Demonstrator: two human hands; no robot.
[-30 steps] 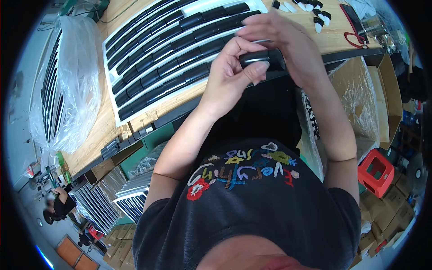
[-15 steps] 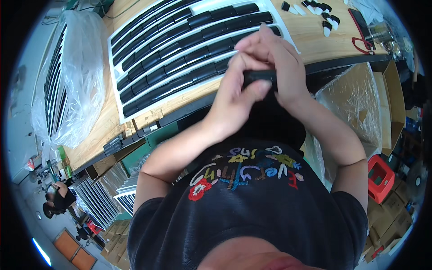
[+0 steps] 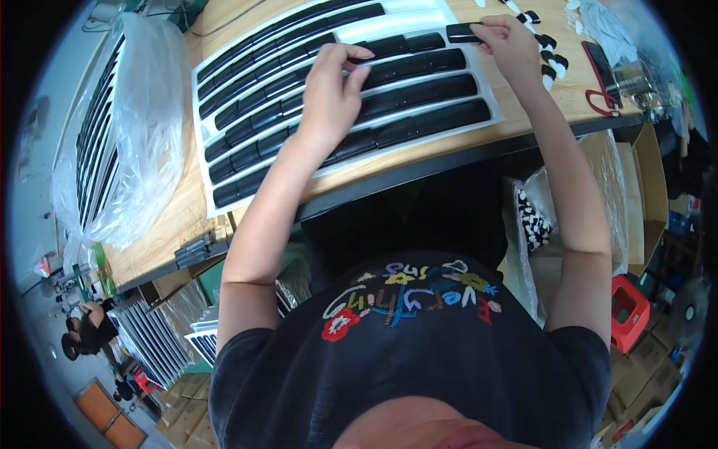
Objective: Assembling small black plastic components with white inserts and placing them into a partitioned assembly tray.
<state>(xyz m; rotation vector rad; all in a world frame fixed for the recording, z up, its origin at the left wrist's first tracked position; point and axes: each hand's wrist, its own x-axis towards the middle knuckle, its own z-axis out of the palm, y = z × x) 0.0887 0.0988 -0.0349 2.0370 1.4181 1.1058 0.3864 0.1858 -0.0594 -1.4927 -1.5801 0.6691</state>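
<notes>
A white tray (image 3: 396,25) lies on the workbench, filled with several rows of glossy black plastic pieces (image 3: 422,69). Over its middle rows hovers my left hand (image 3: 329,97), its thumb and index finger apart beside a black piece. Whether its fingertips touch that piece is unclear. At the tray's far right edge, my right hand (image 3: 512,51) pinches the end of a single black plastic piece (image 3: 461,33) between thumb and fingers. One stretch of a far row shows bare white.
Small black-and-white parts (image 3: 550,61) lie scattered right of the tray, near red-handled scissors (image 3: 602,101). A plastic-wrapped stack of trays (image 3: 146,127) stands at left. Below the bench's right side are an open carton (image 3: 649,194) and a red stool (image 3: 630,313).
My hands were together in front of the tray around a dark piece. They have parted: the left moved over the rows, the right went far right with a black piece.
</notes>
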